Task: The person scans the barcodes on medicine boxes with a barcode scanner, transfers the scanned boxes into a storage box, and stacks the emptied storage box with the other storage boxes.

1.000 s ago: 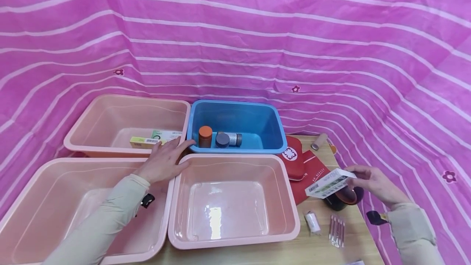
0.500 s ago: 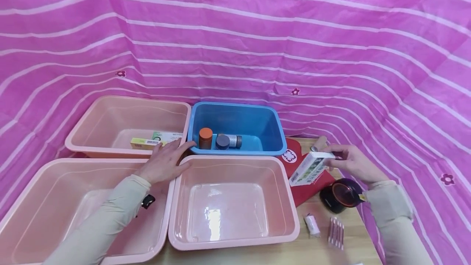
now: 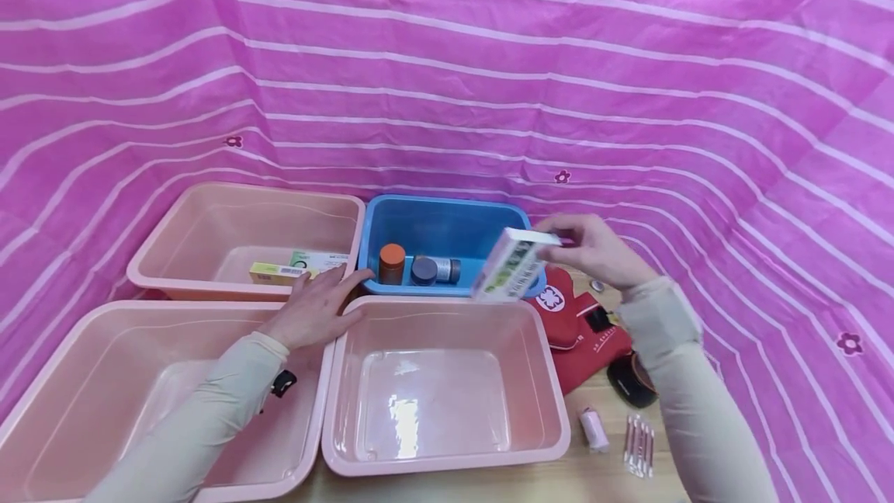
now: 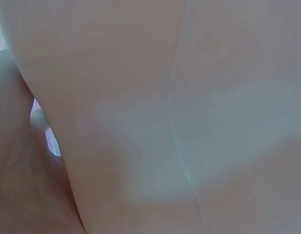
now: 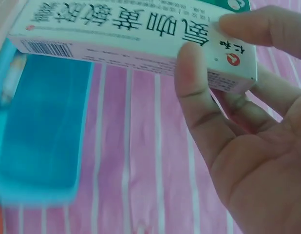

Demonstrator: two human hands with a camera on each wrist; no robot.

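Note:
In the head view my right hand (image 3: 594,251) grips a white and green medicine box (image 3: 513,266) by its right end. The box hangs tilted over the front rim of the blue bin (image 3: 447,208). In the right wrist view, the thumb and fingers pinch the end of the box (image 5: 126,41), its dark Chinese characters upside down. My left hand (image 3: 314,310) rests, fingers spread, on the rims where the pink bins and the blue bin meet. A bin wall fills most of the left wrist view, with part of the left hand (image 4: 19,151) at its left edge.
An orange-capped bottle (image 3: 391,264), a dark-capped jar (image 3: 423,270) and a lying bottle (image 3: 447,268) are in the blue bin. A yellow box (image 3: 274,273) lies in the back pink bin. Red pouches (image 3: 594,344), a pink-white roll (image 3: 593,430) and wrapped swabs (image 3: 639,447) lie at right.
My right hand has carried the medicine box leftward and up, from above the black object at right, past the red pouches, to the blue bin. My left hand stays in place.

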